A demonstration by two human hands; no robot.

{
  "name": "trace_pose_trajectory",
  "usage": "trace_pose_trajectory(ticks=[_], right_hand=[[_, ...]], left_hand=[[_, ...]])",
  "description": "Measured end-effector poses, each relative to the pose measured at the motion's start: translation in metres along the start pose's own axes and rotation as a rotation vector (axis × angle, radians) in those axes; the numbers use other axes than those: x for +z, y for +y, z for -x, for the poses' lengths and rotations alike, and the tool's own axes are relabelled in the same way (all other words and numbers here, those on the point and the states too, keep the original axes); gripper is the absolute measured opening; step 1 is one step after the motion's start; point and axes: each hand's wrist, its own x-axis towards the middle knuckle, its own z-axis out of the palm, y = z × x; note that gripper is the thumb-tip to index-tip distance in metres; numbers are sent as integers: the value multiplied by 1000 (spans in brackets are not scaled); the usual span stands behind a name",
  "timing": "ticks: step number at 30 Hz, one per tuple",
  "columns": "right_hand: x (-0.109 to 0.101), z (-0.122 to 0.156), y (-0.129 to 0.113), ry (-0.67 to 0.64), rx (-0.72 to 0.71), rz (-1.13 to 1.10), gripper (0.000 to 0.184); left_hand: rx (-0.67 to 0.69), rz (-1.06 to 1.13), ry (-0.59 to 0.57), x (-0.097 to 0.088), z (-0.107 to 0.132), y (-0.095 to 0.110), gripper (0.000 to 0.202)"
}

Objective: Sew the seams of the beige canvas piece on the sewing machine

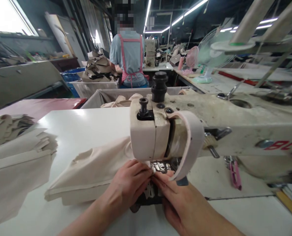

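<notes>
A cream sewing machine (210,127) stands on the white table (82,127), its head right over my hands. My left hand (130,183) lies on the cream fabric piece (92,173), fingers pressed together and pinching its edge at the presser foot (160,167). From the right, my right hand (182,203) reaches the same spot, fingertips closed on the fabric under the needle area. The needle itself is hidden by the machine head.
A stack of cut cream pieces (18,154) lies at the left. Pink thread snips (234,175) rest under the machine arm. Behind the table is a bin of fabric (116,100); a person in a pink apron (130,59) works with their back turned. A fan (210,52) stands far right.
</notes>
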Motion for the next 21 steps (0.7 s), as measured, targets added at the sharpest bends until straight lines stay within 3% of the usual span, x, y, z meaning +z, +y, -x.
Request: trace_pose_trajectory(ticks=[2, 8, 13, 18, 21], right_hand=[[4, 2, 2, -1, 40, 31, 59], [8, 7, 1, 6, 115, 69, 53], [7, 6, 1, 2, 138, 107, 31], [10, 5, 3, 8, 125, 133, 30], [13, 5, 7, 20, 103, 153, 33]], left_hand=[[-1, -7, 6, 1, 1, -5, 17], [-228, 76, -31, 10, 4, -11, 17], [-288, 164, -60, 4, -5, -4, 19], [-287, 103, -92, 2, -8, -1, 19], [-209, 10, -77, 5, -5, -6, 20]])
